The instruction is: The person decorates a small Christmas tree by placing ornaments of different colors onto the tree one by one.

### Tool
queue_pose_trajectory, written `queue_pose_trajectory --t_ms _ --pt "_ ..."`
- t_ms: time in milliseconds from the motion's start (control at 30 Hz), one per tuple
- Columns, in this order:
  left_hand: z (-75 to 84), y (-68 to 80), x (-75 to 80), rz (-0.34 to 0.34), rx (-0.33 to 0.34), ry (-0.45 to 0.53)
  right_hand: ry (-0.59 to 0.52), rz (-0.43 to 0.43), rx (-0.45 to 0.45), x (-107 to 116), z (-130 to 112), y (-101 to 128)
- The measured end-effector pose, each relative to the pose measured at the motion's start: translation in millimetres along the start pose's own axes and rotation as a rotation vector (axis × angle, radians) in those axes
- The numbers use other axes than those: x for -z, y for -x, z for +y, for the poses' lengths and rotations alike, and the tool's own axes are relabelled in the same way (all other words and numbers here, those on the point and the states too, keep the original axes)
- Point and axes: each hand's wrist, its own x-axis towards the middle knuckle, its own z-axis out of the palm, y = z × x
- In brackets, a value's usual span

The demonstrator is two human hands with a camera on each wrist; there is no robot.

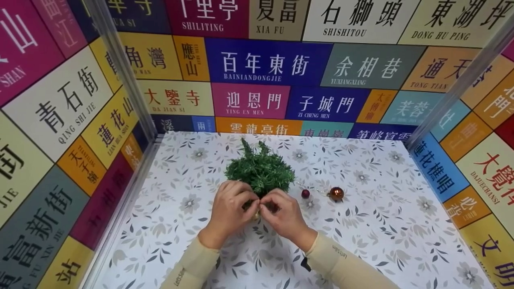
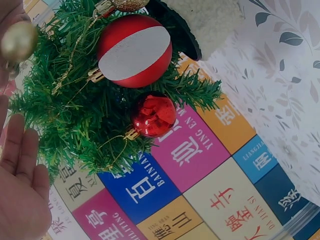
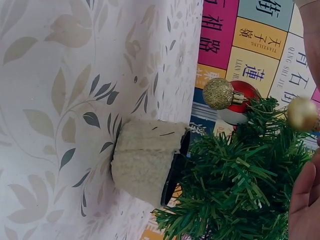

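Both hands meet at the near side of the small tree (image 1: 260,170), at mid-table. The left hand (image 1: 230,208) and right hand (image 1: 283,214) have their fingertips pressed together around something tiny between them: a matte gold bauble (image 1: 257,215), just visible below the fingers in the head view and seen at the frame edge in both wrist views (image 2: 17,41). Whether the grip is on the ball itself or on its thin hanging loop cannot be told.

The bauble is probably very light, hard and smooth, so it could slip or roll; the loop or cap looks like the surer place to pinch. The tree looks light too and might tip if tugged; its branches are soft, springy plastic needles that give under touch.

Already hanging among the needles are a red-and-white ball (image 2: 134,50), a faceted shiny red ball (image 2: 153,115) and a glittery gold ball (image 3: 217,93), on fine gold threads. The tree's base (image 3: 144,161) is wrapped in pale fleecy fabric.

To the right, apart from the hands, a small dark red ball (image 1: 305,194) and a bronze ball (image 1: 336,194) lie on the table (image 1: 393,224), covered in a leaf-and-flower print.
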Motion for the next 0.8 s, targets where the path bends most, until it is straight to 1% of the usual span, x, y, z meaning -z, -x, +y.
queue_pose_trajectory --t_ms 100,233,400,567,667,800 --pt "-0.9 -1.7 0.1 0.006 0.001 -0.012 0.014 0.021 0.003 1 1 -2" --pt "-3.3 -4.7 0.6 0.02 0.014 -0.05 0.049 0.055 -0.036 4 2 -8" --pt "-6.5 -8.1 -1.0 0.053 0.027 -0.1 0.142 0.064 -0.077 6 2 -16" --pt "-7.8 -10.3 -3.1 0.099 0.022 -0.128 0.207 0.083 -0.063 5 2 -20" --pt "-8.1 -11.1 -3.9 0.109 0.038 -0.123 0.225 0.101 -0.054 4 3 -21" --pt "-8.0 -12.1 -5.1 0.107 0.075 -0.096 0.233 0.123 -0.052 3 5 -21"
